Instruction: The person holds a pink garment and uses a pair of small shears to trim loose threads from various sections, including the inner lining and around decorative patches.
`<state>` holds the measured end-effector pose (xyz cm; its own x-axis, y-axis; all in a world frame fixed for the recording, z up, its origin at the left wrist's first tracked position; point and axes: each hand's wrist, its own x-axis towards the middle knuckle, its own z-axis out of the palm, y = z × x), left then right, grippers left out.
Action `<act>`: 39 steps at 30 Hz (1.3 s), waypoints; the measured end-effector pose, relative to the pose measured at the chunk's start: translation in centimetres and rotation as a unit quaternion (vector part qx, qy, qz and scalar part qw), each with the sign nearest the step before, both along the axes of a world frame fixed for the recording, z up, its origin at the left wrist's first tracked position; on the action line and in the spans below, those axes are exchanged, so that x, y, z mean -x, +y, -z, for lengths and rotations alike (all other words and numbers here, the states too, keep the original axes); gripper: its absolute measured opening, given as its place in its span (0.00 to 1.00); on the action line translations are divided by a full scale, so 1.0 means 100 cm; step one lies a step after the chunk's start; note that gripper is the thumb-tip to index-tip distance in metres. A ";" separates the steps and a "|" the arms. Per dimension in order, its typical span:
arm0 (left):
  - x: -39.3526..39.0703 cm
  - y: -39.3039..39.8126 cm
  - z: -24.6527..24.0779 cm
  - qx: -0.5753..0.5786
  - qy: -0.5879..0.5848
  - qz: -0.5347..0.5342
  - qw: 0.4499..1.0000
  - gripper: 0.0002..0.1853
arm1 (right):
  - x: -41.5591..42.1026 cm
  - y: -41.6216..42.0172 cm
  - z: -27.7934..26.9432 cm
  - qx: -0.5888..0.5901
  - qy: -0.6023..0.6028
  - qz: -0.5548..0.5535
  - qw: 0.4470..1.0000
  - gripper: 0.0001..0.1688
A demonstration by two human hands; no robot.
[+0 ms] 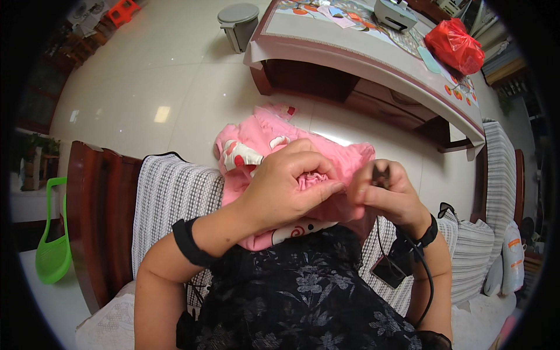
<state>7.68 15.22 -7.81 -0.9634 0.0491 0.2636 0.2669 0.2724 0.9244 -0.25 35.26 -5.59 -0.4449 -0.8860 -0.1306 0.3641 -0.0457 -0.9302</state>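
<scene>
Pink printed fabric [245,131] with white and red patches lies across the lap, over a black floral garment [306,280]. My left hand [293,179] is closed around a gathered bunch of pink fabric [311,179], its ruffled edge showing between thumb and fingers. Just to the right, my right hand [385,188] is raised over the fabric with a small dark object [380,175] between its curled fingers; motion blur hides what kind it is. Whether the right fingertips touch the fabric cannot be told. Both wrists wear black bands.
A cloth-covered table [350,48] stands ahead, bearing a red plastic bag [455,46]. A grey bin [238,26] is beside it. Striped covers [175,197] lie on the wooden seat. A dark device [391,269] with cables rests at the right. A green plastic chair-like item [54,258] is far left.
</scene>
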 end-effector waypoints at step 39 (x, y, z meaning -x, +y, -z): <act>-0.012 -0.092 0.051 0.385 0.135 -0.035 0.913 0.11 | 0.022 -0.023 0.055 -0.121 0.649 0.069 0.748 0.08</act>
<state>8.90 5.99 -12.90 -0.8766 0.2596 0.4052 0.4128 0.8384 0.3559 -2.43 32.98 -11.05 -0.4202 -0.8404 0.3423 -0.8462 0.2266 -0.4823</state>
